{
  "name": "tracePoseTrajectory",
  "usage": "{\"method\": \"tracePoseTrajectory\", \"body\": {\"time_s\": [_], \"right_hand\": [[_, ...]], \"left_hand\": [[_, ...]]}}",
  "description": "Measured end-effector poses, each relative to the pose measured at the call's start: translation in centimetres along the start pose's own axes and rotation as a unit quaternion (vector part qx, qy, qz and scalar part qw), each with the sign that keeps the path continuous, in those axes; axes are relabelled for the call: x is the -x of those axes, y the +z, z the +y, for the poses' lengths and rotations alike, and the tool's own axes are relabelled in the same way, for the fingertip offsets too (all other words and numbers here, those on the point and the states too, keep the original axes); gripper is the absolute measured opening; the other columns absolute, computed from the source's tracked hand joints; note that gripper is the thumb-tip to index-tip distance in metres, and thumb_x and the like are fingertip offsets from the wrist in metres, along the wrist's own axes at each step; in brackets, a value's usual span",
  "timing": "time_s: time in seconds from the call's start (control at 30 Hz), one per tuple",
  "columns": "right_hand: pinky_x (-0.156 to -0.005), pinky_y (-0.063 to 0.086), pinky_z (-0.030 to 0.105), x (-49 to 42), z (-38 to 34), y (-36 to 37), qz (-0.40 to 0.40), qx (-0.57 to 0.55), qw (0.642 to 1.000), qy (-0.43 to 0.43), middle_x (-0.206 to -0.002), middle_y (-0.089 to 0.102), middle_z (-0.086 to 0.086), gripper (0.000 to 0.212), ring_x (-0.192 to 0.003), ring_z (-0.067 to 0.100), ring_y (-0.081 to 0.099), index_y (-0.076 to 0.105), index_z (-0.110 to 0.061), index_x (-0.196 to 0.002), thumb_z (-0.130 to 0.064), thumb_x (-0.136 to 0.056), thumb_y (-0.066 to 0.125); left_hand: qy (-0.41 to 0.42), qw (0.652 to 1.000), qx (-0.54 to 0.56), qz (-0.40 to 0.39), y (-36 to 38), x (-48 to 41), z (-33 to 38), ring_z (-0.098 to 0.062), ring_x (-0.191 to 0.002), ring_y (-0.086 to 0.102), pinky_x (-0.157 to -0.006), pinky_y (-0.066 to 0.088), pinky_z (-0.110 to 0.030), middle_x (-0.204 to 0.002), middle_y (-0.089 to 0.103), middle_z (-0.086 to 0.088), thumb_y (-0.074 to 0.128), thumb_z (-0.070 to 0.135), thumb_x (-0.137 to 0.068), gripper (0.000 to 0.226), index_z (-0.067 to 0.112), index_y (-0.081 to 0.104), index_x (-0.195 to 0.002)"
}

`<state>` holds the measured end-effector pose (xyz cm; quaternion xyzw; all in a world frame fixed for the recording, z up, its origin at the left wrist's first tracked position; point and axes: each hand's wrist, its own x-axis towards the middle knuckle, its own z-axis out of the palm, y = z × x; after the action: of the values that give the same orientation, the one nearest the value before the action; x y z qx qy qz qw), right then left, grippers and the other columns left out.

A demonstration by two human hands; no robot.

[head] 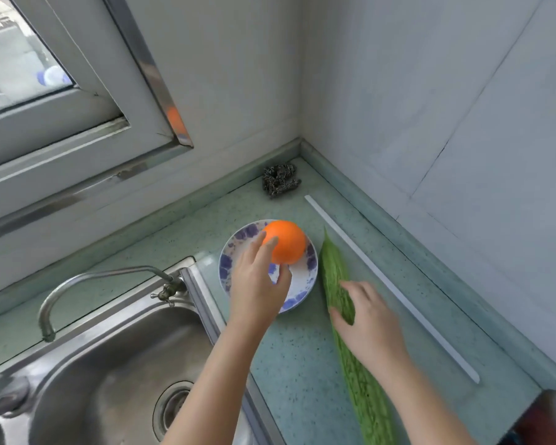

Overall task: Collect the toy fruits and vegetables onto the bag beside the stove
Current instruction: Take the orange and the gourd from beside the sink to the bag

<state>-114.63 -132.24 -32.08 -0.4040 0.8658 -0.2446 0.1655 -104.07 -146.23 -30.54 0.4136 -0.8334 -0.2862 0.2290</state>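
An orange toy fruit [286, 240] rests on a white plate with blue blotches [302, 281] on the green counter. My left hand [259, 284] reaches over the plate, fingers and thumb curled around the orange's near side and touching it. To the right of the plate a long green bumpy toy bitter gourd [334, 271] lies lengthwise on the counter. My right hand [366, 319] lies across its middle with fingers wrapped over it. The bag and the stove are out of view.
A steel sink [109, 374] with a curved tap [77, 284] lies to the left. A steel scouring pad [280, 179] sits in the back corner. A thin white strip [395, 290] runs along the counter by the right wall. A window is upper left.
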Motion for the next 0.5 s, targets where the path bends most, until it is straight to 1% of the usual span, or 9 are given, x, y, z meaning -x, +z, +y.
{"method": "tracePoseTrajectory", "body": {"time_s": [0.03, 0.1, 0.2, 0.27, 0.33, 0.4, 0.5], "right_hand": [[-0.083, 0.047, 0.033, -0.2, 0.2, 0.3, -0.004, 0.0, 1.0, 0.006, -0.124, 0.05, 0.004, 0.049, -0.108, 0.022, 0.052, 0.046, -0.015, -0.129, -0.03, -0.084, 0.059], [-0.079, 0.046, 0.028, -0.7, 0.5, 0.8, -0.006, -0.004, 1.0, 0.018, -0.128, 0.046, 0.004, 0.052, -0.109, 0.021, 0.051, 0.043, -0.017, -0.131, -0.03, -0.084, 0.06], [-0.069, 0.044, 0.025, -1.1, 0.6, 1.6, -0.012, -0.014, 0.999, 0.031, -0.13, 0.042, 0.005, 0.057, -0.104, 0.021, 0.052, 0.037, -0.021, -0.135, -0.029, -0.083, 0.061], [-0.064, 0.04, 0.025, -1.3, 0.5, 2.1, -0.01, -0.016, 0.999, 0.033, -0.129, 0.042, 0.005, 0.059, -0.101, 0.022, 0.054, 0.035, -0.023, -0.135, -0.026, -0.083, 0.062], [-0.063, 0.038, 0.024, -1.3, 0.7, 2.6, -0.003, -0.03, 0.999, 0.029, -0.124, 0.044, 0.007, 0.06, -0.098, 0.024, 0.055, 0.038, -0.021, -0.134, -0.021, -0.08, 0.065], [-0.064, 0.04, 0.024, -1.4, 0.9, 2.9, 0.001, -0.041, 0.999, 0.025, -0.12, 0.046, 0.008, 0.061, -0.095, 0.025, 0.055, 0.04, -0.02, -0.133, -0.018, -0.079, 0.067], [-0.069, 0.042, 0.024, -1.4, 0.9, 2.9, 0.01, -0.06, 0.998, 0.025, -0.117, 0.046, 0.007, 0.06, -0.095, 0.022, 0.053, 0.041, -0.02, -0.132, -0.017, -0.078, 0.068]], "left_hand": [[-0.002, 1.0, -0.006, -0.004, 0.4, -0.6, -0.2, -0.032, -0.126, 0.04, -0.097, 0.037, -0.045, -0.138, 0.045, -0.013, 0.065, 0.01, -0.081, 0.044, 0.009, 0.054, -0.125], [0.0, 1.0, -0.016, -0.008, 1.1, -1.6, -0.6, -0.031, -0.128, 0.036, -0.1, 0.034, -0.046, -0.141, 0.042, -0.012, 0.066, 0.013, -0.082, 0.049, 0.009, 0.051, -0.128], [-0.015, 0.999, -0.016, -0.027, 1.8, -2.7, -1.0, -0.027, -0.131, 0.031, -0.102, 0.029, -0.038, -0.145, 0.036, -0.009, 0.065, 0.019, -0.084, 0.056, 0.012, 0.043, -0.134], [-0.024, 0.999, -0.015, -0.033, 2.2, -3.2, -1.2, -0.027, -0.131, 0.03, -0.102, 0.029, -0.037, -0.146, 0.033, -0.009, 0.067, 0.022, -0.083, 0.061, 0.013, 0.039, -0.137], [-0.033, 0.999, -0.014, -0.035, 2.6, -3.5, -1.5, -0.027, -0.131, 0.03, -0.101, 0.03, -0.037, -0.147, 0.03, -0.009, 0.068, 0.025, -0.081, 0.067, 0.015, 0.035, -0.139], [-0.048, 0.998, -0.008, -0.038, 3.1, -3.8, -1.6, -0.028, -0.13, 0.03, -0.1, 0.032, -0.039, -0.147, 0.027, -0.01, 0.07, 0.028, -0.079, 0.071, 0.017, 0.033, -0.139], [-0.056, 0.998, 0.003, -0.036, 3.7, -4.0, -1.7, -0.029, -0.128, 0.032, -0.097, 0.036, -0.039, -0.144, 0.03, -0.011, 0.074, 0.027, -0.076, 0.073, 0.019, 0.034, -0.137]]}}
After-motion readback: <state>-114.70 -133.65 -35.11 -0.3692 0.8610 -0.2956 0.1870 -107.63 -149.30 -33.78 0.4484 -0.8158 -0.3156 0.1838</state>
